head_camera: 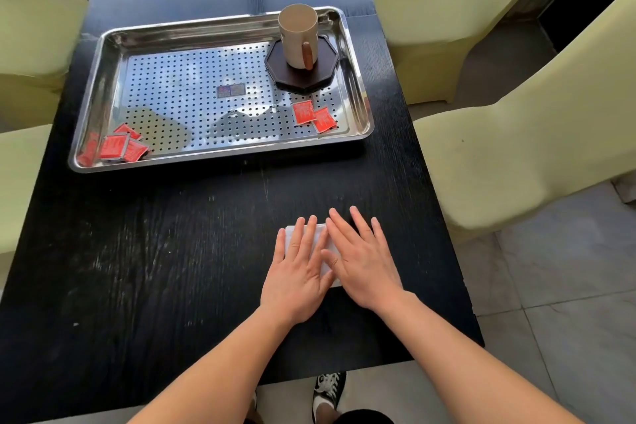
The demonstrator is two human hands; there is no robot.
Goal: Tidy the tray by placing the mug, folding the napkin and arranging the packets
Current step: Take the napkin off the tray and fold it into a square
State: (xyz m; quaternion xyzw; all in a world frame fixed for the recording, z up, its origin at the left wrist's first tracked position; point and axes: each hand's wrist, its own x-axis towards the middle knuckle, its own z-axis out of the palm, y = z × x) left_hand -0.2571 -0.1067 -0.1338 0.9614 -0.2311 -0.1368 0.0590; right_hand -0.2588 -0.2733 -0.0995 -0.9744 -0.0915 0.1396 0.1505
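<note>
Both hands lie flat, fingers spread and palms down, gripping nothing. The left hand (301, 272) and the right hand (361, 265) sit side by side, thumbs nearly touching, pressing on the white napkin (321, 237), which is almost wholly hidden beneath them; only slivers show at the fingertips and between the hands. It lies on the dark worktop (155, 268) toward the near right edge, well apart from the tray. It looks already folded small, though how many layers cannot be told.

The napkin is probably thin, soft and very light, so it should crease under flat pressure but may spring open or slide on the smooth top; pinching a folded edge or corner seems the safest hold.

Farther out, the steel tray (103, 55) sits across the worktop's far half. The mug (297, 36) stands upright on a dark coaster (323, 76) in its far right corner. Red packets (118, 146) lie loose in its near left corner, and two more packets (313, 115) near its near right corner.
</note>
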